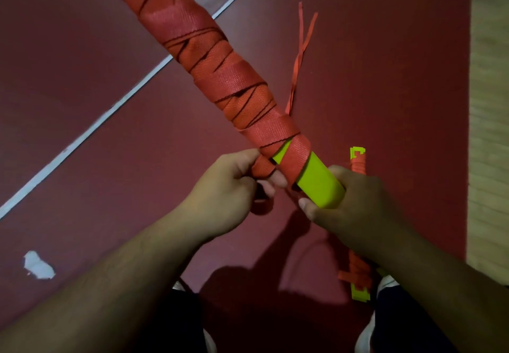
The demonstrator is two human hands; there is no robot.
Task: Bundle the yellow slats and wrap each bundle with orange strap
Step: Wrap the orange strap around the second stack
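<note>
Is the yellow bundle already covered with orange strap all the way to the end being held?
No, the near end of the yellow bundle is bare beside the right hand.

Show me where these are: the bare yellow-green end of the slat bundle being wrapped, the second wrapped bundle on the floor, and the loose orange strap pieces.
Bare yellow-green bundle end [321,180], head view, flat top face.
Second wrapped bundle [358,164], head view, its far wrapped end.
Loose orange strap pieces [301,46], head view, where they cross.
</note>
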